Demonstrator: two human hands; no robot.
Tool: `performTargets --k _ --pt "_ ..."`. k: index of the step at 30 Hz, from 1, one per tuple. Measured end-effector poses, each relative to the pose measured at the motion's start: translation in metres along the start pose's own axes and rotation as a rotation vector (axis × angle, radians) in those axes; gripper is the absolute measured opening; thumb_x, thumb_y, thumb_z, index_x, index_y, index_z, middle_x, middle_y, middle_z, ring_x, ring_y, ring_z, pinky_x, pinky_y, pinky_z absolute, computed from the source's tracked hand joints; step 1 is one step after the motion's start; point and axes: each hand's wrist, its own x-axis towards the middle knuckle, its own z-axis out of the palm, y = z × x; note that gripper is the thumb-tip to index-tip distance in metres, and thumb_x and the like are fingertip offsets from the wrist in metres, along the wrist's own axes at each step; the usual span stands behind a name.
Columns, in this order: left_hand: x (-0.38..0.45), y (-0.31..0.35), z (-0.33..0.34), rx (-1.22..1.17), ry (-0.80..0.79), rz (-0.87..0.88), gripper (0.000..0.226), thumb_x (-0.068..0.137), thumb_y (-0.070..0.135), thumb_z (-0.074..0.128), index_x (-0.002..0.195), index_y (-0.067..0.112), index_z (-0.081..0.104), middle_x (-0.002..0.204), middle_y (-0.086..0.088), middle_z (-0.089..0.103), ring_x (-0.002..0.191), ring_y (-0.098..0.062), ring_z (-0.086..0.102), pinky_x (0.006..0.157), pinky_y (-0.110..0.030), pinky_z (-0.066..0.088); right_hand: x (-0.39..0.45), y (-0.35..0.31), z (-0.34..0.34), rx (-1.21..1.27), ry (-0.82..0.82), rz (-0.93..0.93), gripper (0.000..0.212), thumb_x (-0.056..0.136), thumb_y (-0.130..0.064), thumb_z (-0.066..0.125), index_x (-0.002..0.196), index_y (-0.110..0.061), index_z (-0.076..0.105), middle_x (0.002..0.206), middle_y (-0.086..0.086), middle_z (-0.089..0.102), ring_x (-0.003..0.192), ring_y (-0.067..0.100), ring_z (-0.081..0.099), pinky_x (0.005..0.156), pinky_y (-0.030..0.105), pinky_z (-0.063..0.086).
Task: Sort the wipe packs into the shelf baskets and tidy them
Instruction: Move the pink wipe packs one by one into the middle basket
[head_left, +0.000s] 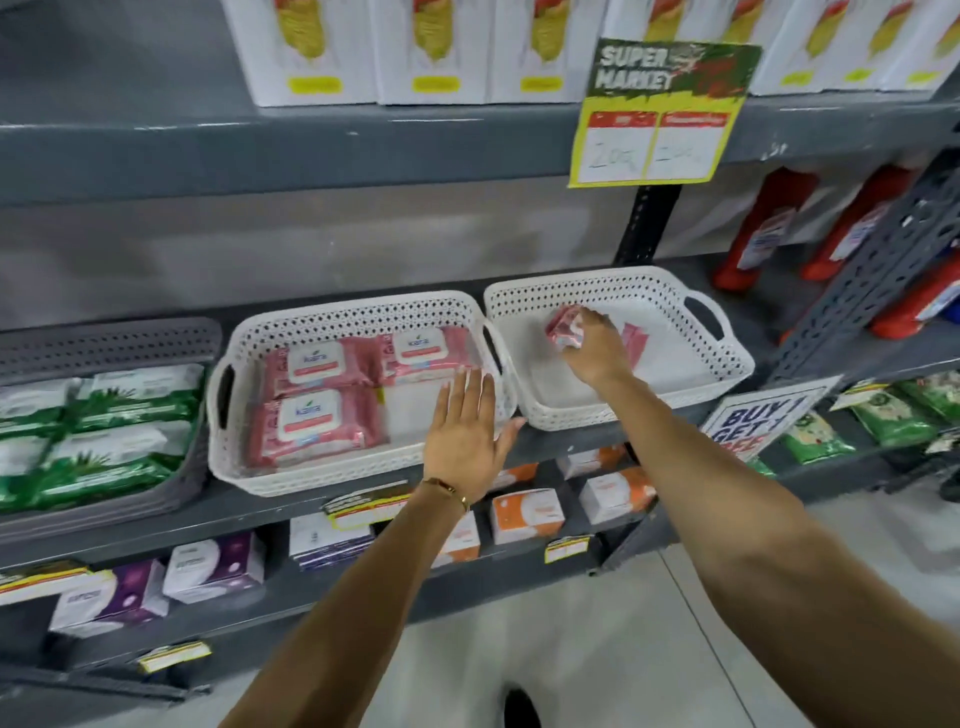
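Two white perforated baskets stand side by side on the grey middle shelf. The left basket (249, 475) holds three pink wipe packs (311, 421) lying flat, with bare floor at its front right. My left hand (467, 431) hovers flat over that basket's front right corner, fingers spread, holding nothing. My right hand (595, 348) reaches into the right basket (727, 358) and grips a small pink wipe pack (563, 325) near the back left. More flat pink packs (636, 340) lie just right of that hand.
A grey basket (104, 338) with green wipe packs (119, 452) sits at the left. Red bottles (763, 228) and a slanted grey rack upright (883, 265) stand at the right. Price signs (660, 114) hang above. Boxes (524, 514) fill the lower shelf.
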Motion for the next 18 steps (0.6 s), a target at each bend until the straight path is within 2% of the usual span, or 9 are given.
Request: performTargets --k 4,11,14,18 --pt "0.021 0.026 0.01 0.037 0.013 -0.056 0.078 0.087 0.059 0.001 0.143 0.007 0.018 0.153 -0.014 0.021 0.142 -0.029 0.013 0.115 -0.04 0.001 0.028 0.04 -0.009 -0.141 -0.108 0.072 0.068 0.082 -0.023 0.066 0.138 -0.005 0.032 0.141 0.021 0.042 0.131 0.037 0.036 0.11 0.047 0.034" --pt "0.023 0.033 0.014 0.107 0.028 -0.129 0.072 0.092 0.053 0.007 0.136 0.005 0.037 0.142 -0.018 0.043 0.134 -0.035 0.033 0.112 -0.047 0.021 0.056 0.071 -0.007 -0.245 -0.273 0.039 0.093 0.079 -0.036 0.07 0.147 -0.007 0.013 0.156 0.018 0.017 0.144 0.037 0.013 0.119 0.049 0.015" --pt "0.023 0.035 0.013 0.107 0.032 -0.146 0.067 0.093 0.051 0.012 0.133 0.005 0.04 0.138 -0.018 0.047 0.131 -0.035 0.038 0.11 -0.049 0.026 0.059 0.077 -0.002 -0.247 -0.249 0.004 0.088 0.076 -0.036 0.073 0.143 -0.008 0.023 0.148 0.019 0.031 0.137 0.037 0.027 0.114 0.047 0.026" --pt "0.023 0.035 0.014 0.13 0.047 -0.148 0.063 0.093 0.049 0.017 0.131 0.006 0.042 0.136 -0.016 0.05 0.13 -0.034 0.04 0.109 -0.05 0.027 0.059 0.076 -0.001 -0.238 -0.163 0.0 0.065 0.077 -0.023 0.073 0.131 -0.008 0.039 0.128 0.021 0.048 0.118 0.037 0.044 0.096 0.044 0.046"
